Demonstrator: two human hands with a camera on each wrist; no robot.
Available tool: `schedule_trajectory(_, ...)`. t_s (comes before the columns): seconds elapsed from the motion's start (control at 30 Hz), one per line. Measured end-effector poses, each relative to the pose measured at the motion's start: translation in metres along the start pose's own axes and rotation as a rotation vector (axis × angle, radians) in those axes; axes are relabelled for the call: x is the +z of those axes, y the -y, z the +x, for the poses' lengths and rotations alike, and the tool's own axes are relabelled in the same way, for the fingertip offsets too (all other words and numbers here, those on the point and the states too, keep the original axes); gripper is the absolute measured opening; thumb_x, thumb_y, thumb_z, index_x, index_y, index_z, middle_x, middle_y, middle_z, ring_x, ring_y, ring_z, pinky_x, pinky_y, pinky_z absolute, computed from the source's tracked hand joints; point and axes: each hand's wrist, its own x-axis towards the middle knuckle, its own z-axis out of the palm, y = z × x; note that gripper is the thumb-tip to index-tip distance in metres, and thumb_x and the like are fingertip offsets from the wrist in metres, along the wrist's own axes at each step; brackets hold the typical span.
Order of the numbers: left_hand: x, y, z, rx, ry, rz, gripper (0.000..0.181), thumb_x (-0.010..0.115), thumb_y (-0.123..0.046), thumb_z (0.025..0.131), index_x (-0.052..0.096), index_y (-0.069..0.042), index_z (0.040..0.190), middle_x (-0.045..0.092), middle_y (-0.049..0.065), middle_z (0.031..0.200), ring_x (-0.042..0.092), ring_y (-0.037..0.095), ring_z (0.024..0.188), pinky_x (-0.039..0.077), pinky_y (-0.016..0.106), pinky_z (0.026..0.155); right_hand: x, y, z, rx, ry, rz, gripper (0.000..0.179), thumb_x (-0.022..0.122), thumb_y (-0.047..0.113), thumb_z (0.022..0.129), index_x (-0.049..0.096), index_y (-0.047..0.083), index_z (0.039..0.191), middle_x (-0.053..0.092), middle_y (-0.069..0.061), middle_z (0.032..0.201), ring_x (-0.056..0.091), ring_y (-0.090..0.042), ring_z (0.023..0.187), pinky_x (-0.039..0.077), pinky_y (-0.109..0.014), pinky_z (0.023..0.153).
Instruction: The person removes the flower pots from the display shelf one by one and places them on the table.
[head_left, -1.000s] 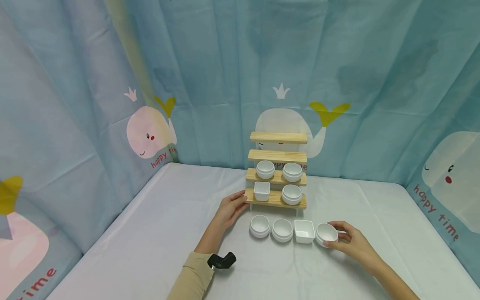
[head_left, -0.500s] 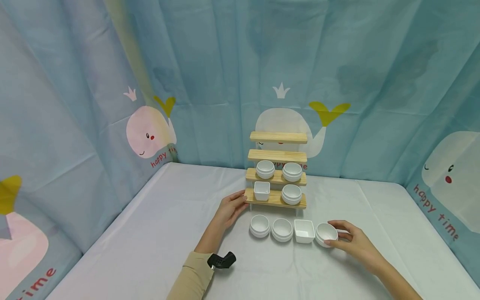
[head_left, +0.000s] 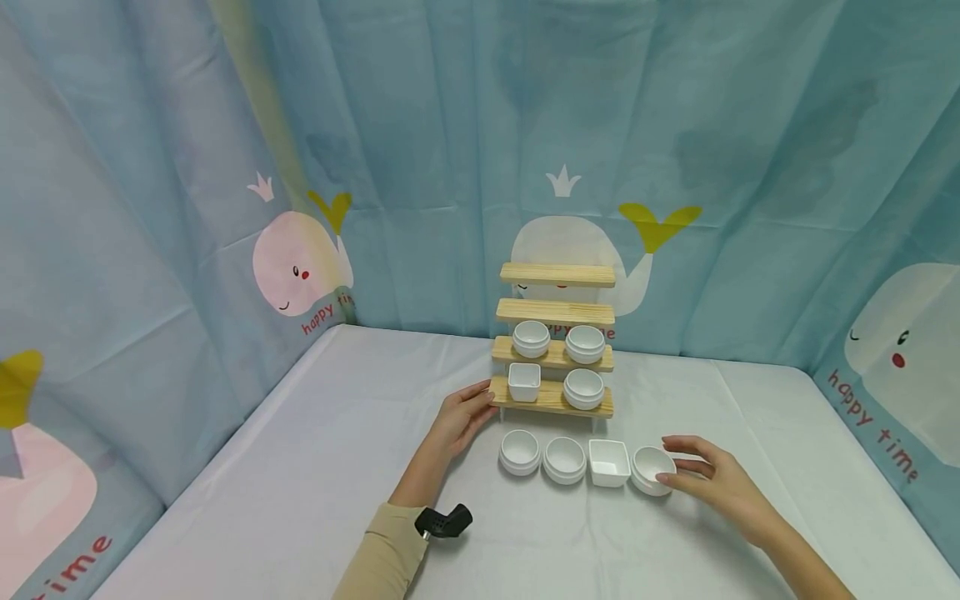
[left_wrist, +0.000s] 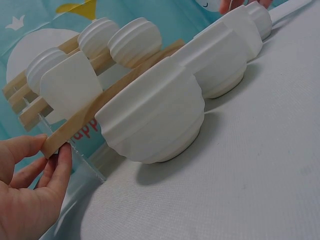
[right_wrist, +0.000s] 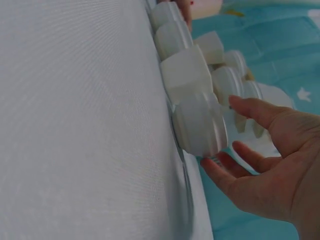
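A tiered wooden display stand [head_left: 553, 398] stands in the middle of the table. My left hand [head_left: 456, 423] pinches the left end of its lowest board between thumb and fingers, as the left wrist view shows. On the table before the stand is a row: a left round white bowl [head_left: 519, 452], a second round bowl [head_left: 564, 460], a square white dish [head_left: 608, 463] and a rightmost round bowl [head_left: 649, 469]. Beside that rightmost bowl my right hand [right_wrist: 270, 165] has its fingers spread, thumb apart from the rim; one fingertip lies close to the bowl, contact unclear.
The lowest board carries a square dish [head_left: 523, 382] and a round bowl [head_left: 583, 388]. Two round bowls [head_left: 531, 339] sit on the board above. Bare upper boards [head_left: 557, 275] rise behind. A blue whale-print curtain [head_left: 450, 167] surrounds the white-covered table [head_left: 300, 467].
My right hand has loosened from the rightmost bowl and drawn slightly to the right, its fingers spreading. The left hand, stand and bowls have stayed in place.
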Motion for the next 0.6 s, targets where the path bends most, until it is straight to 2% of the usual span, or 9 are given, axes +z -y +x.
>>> schedule_trajectory(0.23, 0.0, 0.0, 0.0, 0.003, 0.005, 0.002, 0.047, 0.055, 0.003, 0.108, 0.045, 0.013, 0.152, 0.048, 0.034, 0.151, 0.065, 0.022, 0.117, 0.058, 0.03, 0.105, -0.003, 0.004, 0.0, 0.02, 0.004, -0.005, 0.065, 0.077, 0.022, 0.099, 0.048, -0.005, 0.15, 0.049, -0.032, 0.153, 0.055, -0.05, 0.135, 0.057, -0.018, 0.086)
schedule_trajectory(0.33, 0.0, 0.0, 0.0, 0.005, 0.002, 0.006, 0.046, 0.055, 0.003, 0.108, 0.045, 0.013, 0.152, 0.048, 0.034, 0.15, 0.065, 0.022, 0.117, 0.058, 0.03, 0.104, -0.005, 0.006, 0.001, 0.01, -0.007, -0.005, 0.064, 0.076, 0.021, 0.1, 0.048, -0.005, 0.15, 0.049, -0.032, 0.152, 0.058, -0.047, 0.133, 0.057, -0.017, 0.086)
schedule_trajectory(0.4, 0.001, 0.0, 0.0, 0.005, -0.001, 0.005, 0.046, 0.055, 0.003, 0.108, 0.046, 0.013, 0.152, 0.049, 0.034, 0.15, 0.065, 0.022, 0.117, 0.058, 0.03, 0.104, -0.007, 0.007, 0.001, 0.001, -0.016, -0.006, 0.063, 0.075, 0.021, 0.1, 0.048, -0.005, 0.15, 0.049, -0.032, 0.153, 0.064, -0.035, 0.129, 0.057, -0.016, 0.086)
schedule_trajectory(0.47, 0.001, 0.0, 0.0, 0.004, -0.002, 0.001, 0.046, 0.055, 0.003, 0.108, 0.046, 0.013, 0.151, 0.049, 0.034, 0.149, 0.065, 0.021, 0.116, 0.058, 0.03, 0.104, -0.008, 0.007, 0.0, -0.007, -0.027, -0.006, 0.062, 0.075, 0.02, 0.101, 0.048, -0.005, 0.15, 0.049, -0.031, 0.153, 0.067, -0.016, 0.122, 0.057, -0.016, 0.086)
schedule_trajectory(0.53, 0.001, -0.001, -0.001, 0.001, -0.002, -0.003, 0.046, 0.055, 0.003, 0.107, 0.046, 0.013, 0.151, 0.049, 0.034, 0.149, 0.065, 0.021, 0.116, 0.058, 0.03, 0.105, -0.01, 0.007, 0.0, -0.011, -0.034, -0.012, 0.062, 0.074, 0.021, 0.102, 0.048, -0.005, 0.151, 0.049, -0.03, 0.154, 0.064, 0.003, 0.114, 0.057, -0.015, 0.086)
schedule_trajectory(0.6, 0.001, -0.001, -0.001, -0.003, -0.003, -0.007, 0.046, 0.055, 0.004, 0.107, 0.046, 0.013, 0.151, 0.05, 0.034, 0.149, 0.065, 0.021, 0.115, 0.058, 0.031, 0.105, -0.011, 0.008, 0.0, -0.011, -0.038, -0.022, 0.062, 0.073, 0.023, 0.102, 0.047, -0.004, 0.151, 0.048, -0.029, 0.154, 0.058, 0.013, 0.11, 0.057, -0.015, 0.086)
